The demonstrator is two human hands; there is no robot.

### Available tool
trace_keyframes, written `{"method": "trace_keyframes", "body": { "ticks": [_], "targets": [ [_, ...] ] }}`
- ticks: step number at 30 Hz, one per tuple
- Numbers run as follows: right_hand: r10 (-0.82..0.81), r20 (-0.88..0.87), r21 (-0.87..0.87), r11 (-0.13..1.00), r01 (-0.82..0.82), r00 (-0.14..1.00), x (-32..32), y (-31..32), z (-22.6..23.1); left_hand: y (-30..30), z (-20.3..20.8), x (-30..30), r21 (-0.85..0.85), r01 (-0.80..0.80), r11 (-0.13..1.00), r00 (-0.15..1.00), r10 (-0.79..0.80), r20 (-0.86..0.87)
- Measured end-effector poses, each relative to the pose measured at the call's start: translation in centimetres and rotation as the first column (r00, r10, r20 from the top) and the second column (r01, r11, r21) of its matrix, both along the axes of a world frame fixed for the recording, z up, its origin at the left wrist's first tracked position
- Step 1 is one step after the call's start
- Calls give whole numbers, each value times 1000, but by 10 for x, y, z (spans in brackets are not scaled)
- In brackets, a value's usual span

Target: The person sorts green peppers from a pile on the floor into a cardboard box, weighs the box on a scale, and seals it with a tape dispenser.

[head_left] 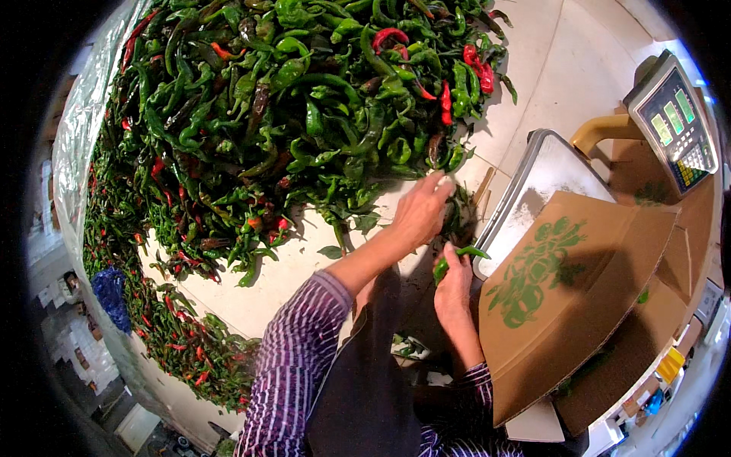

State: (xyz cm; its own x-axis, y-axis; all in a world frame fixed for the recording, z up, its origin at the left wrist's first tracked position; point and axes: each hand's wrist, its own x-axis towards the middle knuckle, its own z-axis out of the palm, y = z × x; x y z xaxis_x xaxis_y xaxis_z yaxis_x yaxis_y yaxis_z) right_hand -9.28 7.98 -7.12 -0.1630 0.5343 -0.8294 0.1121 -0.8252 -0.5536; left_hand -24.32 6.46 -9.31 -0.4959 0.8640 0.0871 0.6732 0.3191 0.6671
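**Heap of peppers point(327, 129) beside the weighing scale point(560, 169)**

Your right hand point(455, 295), just left of the scale's near corner, grips a green pepper point(474, 252) between thumb and fingers. Your left hand point(421, 207), also left of the scale, bends its fingers at a few dark peppers point(457, 217); whether it holds any cannot be told. The heap of peppers, mostly green with scattered red, spreads over the white tiled surface point(202, 286) to the scale's left. Nearer you than the scale is a cardboard box point(628, 369), whose flap point(582, 259), printed with green vegetables, overlaps the scale in view. Crumpled blue plastic point(112, 298) lies well left of the scale.
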Motion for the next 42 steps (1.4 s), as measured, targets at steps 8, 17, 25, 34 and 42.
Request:
{"method": "trace_keyframes", "body": {
  "ticks": [8,17,25,34,42],
  "targets": [
    [168,-140,-26,985,-173,976,27,-16,-4,7,-45,-6,-313,-1,950,989,-46,-141],
    [-46,-442,-56,998,24,896,-2,-3,26,-68,54,37,-13,-7,1000,999,7,49],
    [4,-624,-127,986,-106,781,6,-2,44,-95,100,42,-94,-365,926,323,220,921],
    [384,-536,91,911,-401,751,4,-21,97,-126,130,23,-154,-445,882,-10,167,986],
    [735,3,513,581,-632,678,27,-27,244,-130,144,18,-159,-606,779,228,362,904]
  ]
}}
